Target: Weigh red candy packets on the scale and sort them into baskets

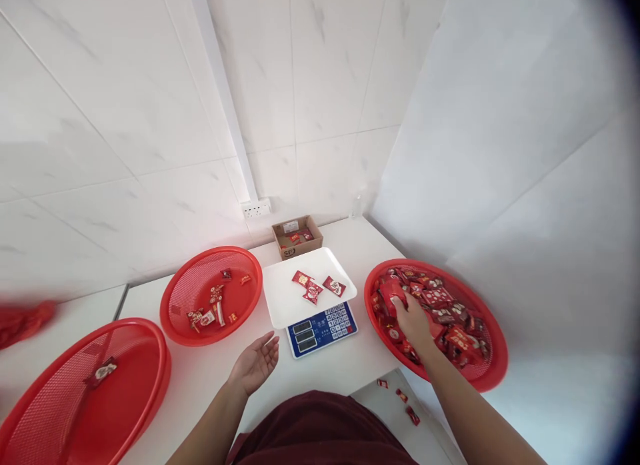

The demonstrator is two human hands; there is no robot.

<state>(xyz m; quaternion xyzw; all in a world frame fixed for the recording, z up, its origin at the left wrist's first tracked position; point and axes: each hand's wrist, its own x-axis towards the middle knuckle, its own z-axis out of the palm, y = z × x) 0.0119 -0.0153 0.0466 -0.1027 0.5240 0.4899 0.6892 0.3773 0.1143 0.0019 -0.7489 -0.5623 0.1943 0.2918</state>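
Observation:
My left hand point(256, 364), palm turned up and fingers loosely apart, hovers empty in front of the digital scale point(320, 328). Three red wrapped snacks point(334, 286) lie on the scale's white tray point(283, 305). On the right, my right hand point(411, 318) reaches into a red mesh basket point(495, 372) heaped with red-wrapped snacks point(463, 342). Its fingers are closed on a red snack packet point(392, 290) near the basket's left side; the fingertips are partly hidden.
Behind the scale stands a cardboard box point(303, 246) with several wrapped snacks. Two red baskets are on the left: one point(173, 278) holds a few snacks, the nearer one point(160, 358) a single packet point(101, 372). Loose snacks point(401, 396) lie lower, beside my body. Tiled walls point(320, 72) enclose the table.

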